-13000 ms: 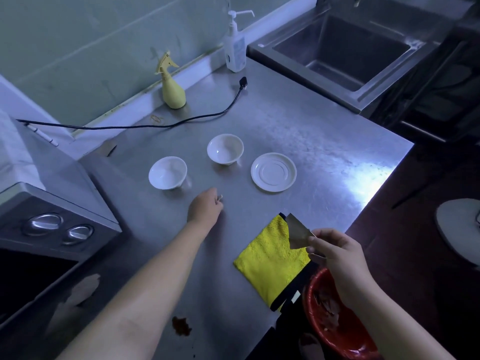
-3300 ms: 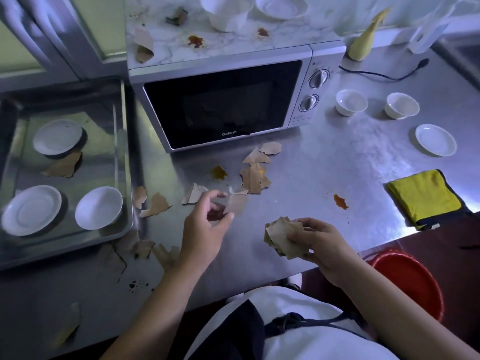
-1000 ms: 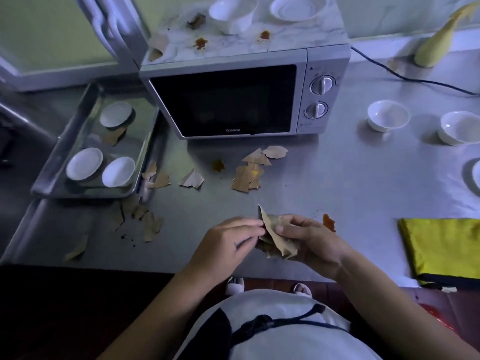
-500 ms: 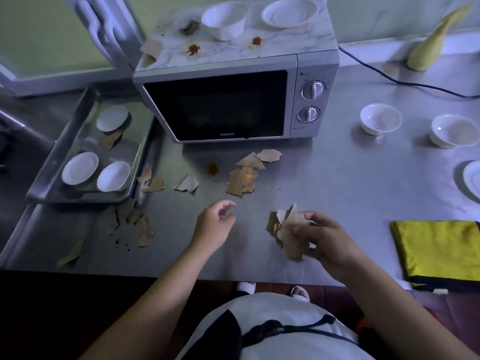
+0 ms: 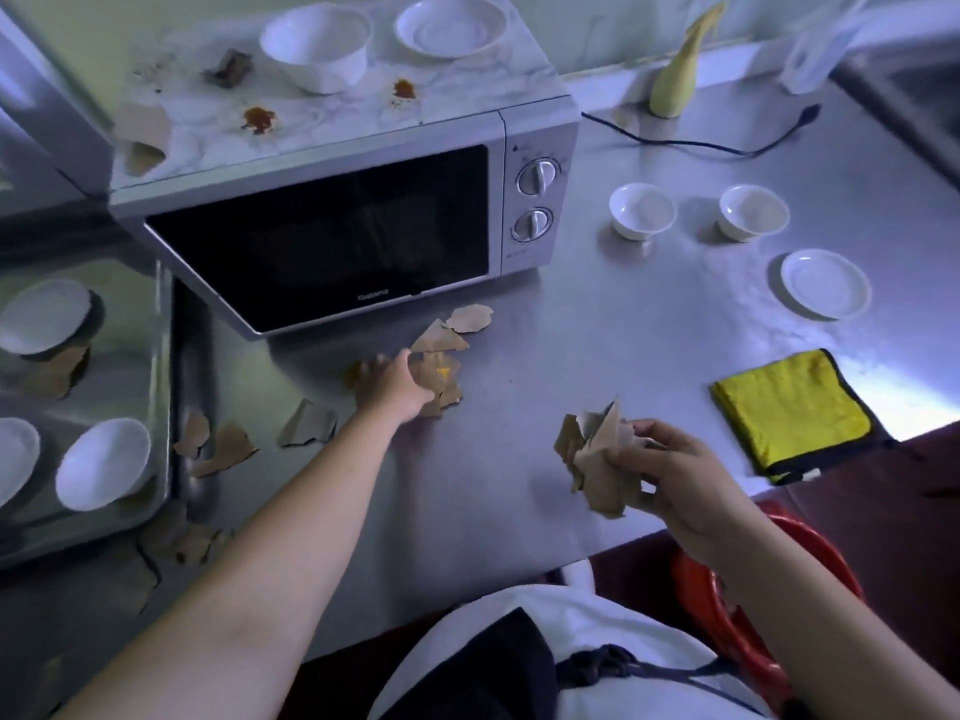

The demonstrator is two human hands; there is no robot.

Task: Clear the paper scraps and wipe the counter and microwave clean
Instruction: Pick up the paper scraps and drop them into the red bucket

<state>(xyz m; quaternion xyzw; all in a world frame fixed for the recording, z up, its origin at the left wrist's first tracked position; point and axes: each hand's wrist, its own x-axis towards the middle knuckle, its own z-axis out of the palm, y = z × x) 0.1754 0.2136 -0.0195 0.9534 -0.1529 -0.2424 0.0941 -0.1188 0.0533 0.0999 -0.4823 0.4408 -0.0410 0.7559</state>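
Note:
Torn brown paper scraps lie on the steel counter [image 5: 597, 345] in front of the silver microwave [image 5: 322, 236]. My left hand [image 5: 395, 387] reaches forward, fingers spread onto the pile of scraps [image 5: 448, 377] below the microwave door. My right hand [image 5: 670, 475] hovers over the counter's front edge, shut on a crumpled bundle of scraps [image 5: 597, 459]. More scraps [image 5: 306, 423] sit to the left near the tray, and one on the microwave top [image 5: 140, 140]. Brown stains [image 5: 258, 118] mark the microwave top. The folded yellow cloth [image 5: 789, 413] lies at the right edge.
A metal tray [image 5: 167, 356] with white dishes and a scrap stands left. A bowl [image 5: 316, 46] and saucer [image 5: 451, 26] sit on the microwave. Two cups [image 5: 641, 210], a saucer [image 5: 825, 284], a yellow spray bottle [image 5: 675, 85] and a black cable [image 5: 701, 143] are right. A red bin [image 5: 727, 605] stands below the counter.
My left hand passed a scrap into the bundle in my right hand, then drew away and stretched forward onto the pile by the microwave. My right hand has kept its bundle.

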